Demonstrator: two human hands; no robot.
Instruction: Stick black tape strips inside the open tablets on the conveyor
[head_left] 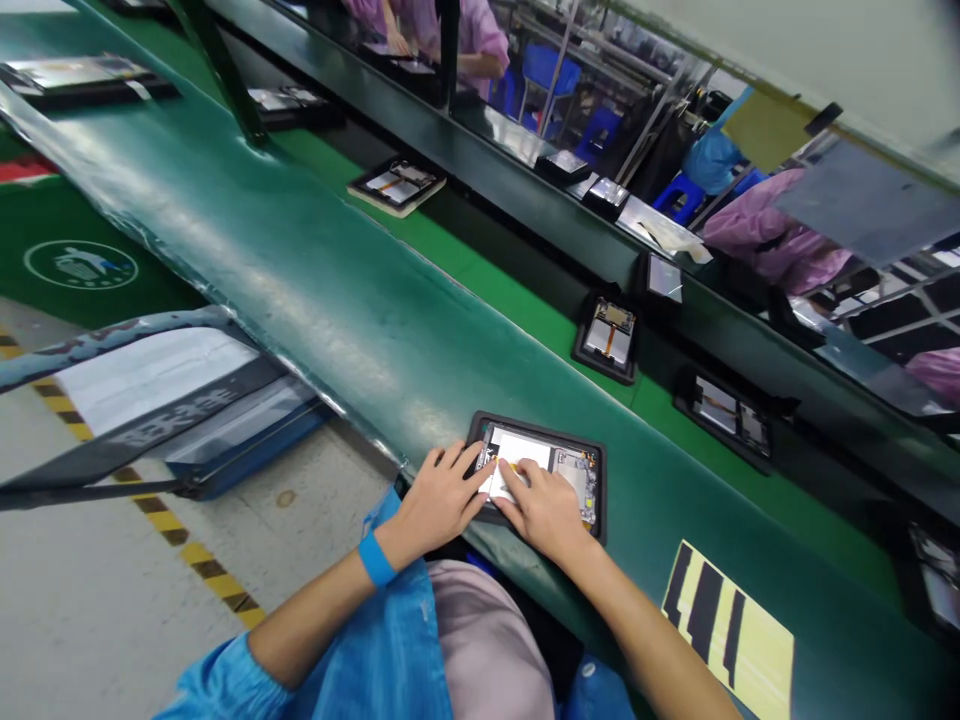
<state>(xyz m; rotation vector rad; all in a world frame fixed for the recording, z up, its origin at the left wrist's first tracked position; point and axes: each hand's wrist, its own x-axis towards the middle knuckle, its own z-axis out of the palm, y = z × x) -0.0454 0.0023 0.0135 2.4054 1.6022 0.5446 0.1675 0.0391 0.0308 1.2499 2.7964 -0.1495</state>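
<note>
An opened tablet (525,449) lies in a black tray (541,424) at the near edge of the green bench, showing a white battery area and a circuit board (589,480) on its right. My left hand (441,500), with a blue wristband, rests over the tablet's left end, fingers stretched out and apart. My right hand (553,510) lies on the middle of the tablet, its index finger and thumb extended onto the white part near a bit of orange ribbon. Neither hand visibly grips anything. My fingers cover part of the surface beneath them.
A yellow sheet with black strips (731,630) lies right on the bench. Beyond, on the green conveyor belt (480,275), stand several trays with opened tablets, one (609,335) ahead of me. A dark post (221,75) rises at left. People in pink sleeves (780,230) sit across the line.
</note>
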